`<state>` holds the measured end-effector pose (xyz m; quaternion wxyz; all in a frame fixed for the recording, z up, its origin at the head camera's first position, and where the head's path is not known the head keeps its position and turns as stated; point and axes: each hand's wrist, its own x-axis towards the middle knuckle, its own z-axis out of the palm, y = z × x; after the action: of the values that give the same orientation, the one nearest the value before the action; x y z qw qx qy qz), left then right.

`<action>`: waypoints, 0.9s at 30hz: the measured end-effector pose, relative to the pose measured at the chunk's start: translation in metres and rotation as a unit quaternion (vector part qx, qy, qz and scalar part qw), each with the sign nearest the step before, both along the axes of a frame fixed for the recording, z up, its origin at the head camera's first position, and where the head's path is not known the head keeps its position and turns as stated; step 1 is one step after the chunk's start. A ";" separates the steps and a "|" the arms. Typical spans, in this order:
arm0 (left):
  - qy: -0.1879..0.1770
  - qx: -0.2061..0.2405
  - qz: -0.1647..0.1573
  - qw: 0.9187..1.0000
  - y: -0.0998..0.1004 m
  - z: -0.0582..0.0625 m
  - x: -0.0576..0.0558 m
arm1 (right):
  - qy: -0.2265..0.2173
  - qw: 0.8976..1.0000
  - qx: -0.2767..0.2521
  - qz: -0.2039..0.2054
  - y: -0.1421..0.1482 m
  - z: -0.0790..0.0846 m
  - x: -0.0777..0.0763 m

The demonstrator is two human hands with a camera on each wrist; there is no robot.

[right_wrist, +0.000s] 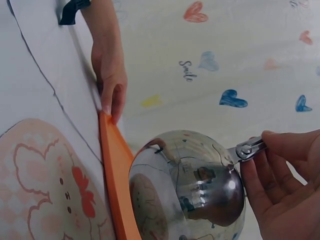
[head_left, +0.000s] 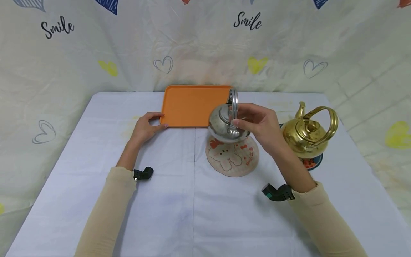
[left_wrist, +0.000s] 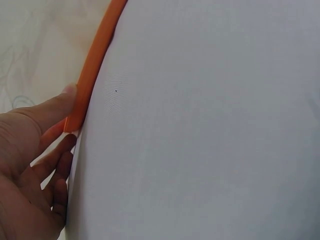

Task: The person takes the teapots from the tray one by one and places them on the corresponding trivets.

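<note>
A silver kettle [head_left: 221, 126] is held up by my right hand [head_left: 261, 123], whose thumb and fingers grip one side of its upright handle. In the right wrist view the kettle's shiny round body [right_wrist: 190, 190] hangs clear of the round mat [head_left: 234, 160] with a bunny print. My left hand [head_left: 144, 130] holds the near left corner of an orange tray [head_left: 189, 107]. In the left wrist view its thumb lies on the rim, with the other fingers around the corner. The tray lies flat at the back of the table, and the kettle overlaps its right end in the head view.
A gold kettle [head_left: 303, 137] stands at the right on a dark patterned coaster [head_left: 316, 162], close beyond my right forearm. White cloth [head_left: 167, 214] covers the table. Behind it hangs a printed backdrop [head_left: 205, 46] with hearts and lettering.
</note>
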<state>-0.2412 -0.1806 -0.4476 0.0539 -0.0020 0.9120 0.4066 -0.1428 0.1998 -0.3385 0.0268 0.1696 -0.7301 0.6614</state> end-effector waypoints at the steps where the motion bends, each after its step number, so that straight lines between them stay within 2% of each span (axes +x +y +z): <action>1: -0.001 0.001 0.000 1.000 0.000 0.000 0.000 | 0.000 1.000 -0.002 0.002 0.001 -0.001 0.001; 13: 0.002 -0.001 -0.005 1.000 -0.002 -0.003 -0.002 | -0.003 1.000 0.012 -0.002 0.007 -0.006 0.009; 27: 0.000 0.004 -0.007 1.000 -0.002 -0.001 -0.001 | -0.007 0.999 0.036 -0.014 0.013 -0.015 0.018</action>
<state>-0.2419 -0.1830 -0.4484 0.0563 0.0045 0.9103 0.4101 -0.1249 0.2128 -0.3532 0.0250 0.1551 -0.7559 0.6356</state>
